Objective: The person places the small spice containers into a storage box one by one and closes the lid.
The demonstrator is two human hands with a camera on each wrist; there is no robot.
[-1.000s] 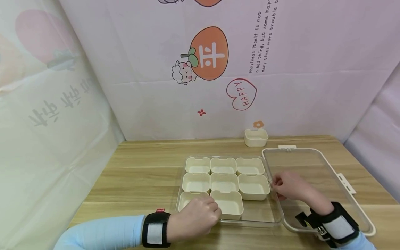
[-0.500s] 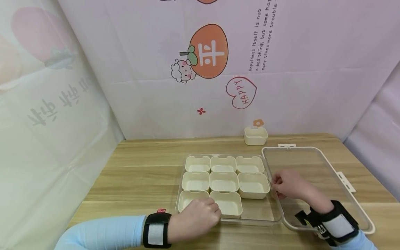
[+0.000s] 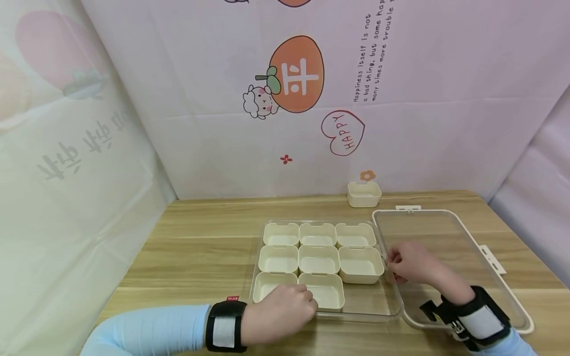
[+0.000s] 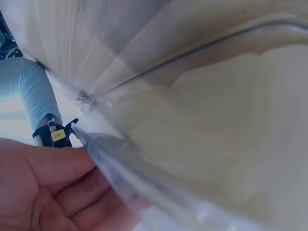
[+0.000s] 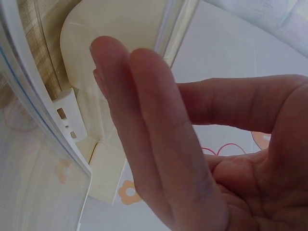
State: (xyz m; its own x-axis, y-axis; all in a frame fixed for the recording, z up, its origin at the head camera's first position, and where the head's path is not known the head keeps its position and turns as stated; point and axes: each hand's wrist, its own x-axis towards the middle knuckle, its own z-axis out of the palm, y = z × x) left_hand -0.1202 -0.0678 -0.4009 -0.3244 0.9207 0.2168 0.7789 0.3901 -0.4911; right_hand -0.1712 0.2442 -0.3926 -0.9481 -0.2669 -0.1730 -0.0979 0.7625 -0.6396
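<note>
A clear plastic box (image 3: 374,309) stands on the table, holding several small cream containers (image 3: 319,258) in rows. Its front right corner has bare floor showing. My left hand (image 3: 282,314) is at the front wall; in the left wrist view its thumb (image 4: 60,163) and fingers pinch that wall's edge. At the right side, my right hand (image 3: 411,262) has its fingertips against the box's right wall, seeming to pinch it. In the right wrist view the fingers (image 5: 159,125) lie together, hiding the thumb's tip. Another cream container (image 3: 364,197) stands behind the box.
A clear lid (image 3: 438,232) with a white rim and white latches (image 3: 493,260) lies right of the box, beneath my right hand and forearm. A printed cloth (image 3: 213,148) hangs at the table's back edge, with more cloth on both sides.
My left hand has shifted very slightly to the right along the front wall. The right hand, box, containers and lid look the same, apart from a small camera shift.
</note>
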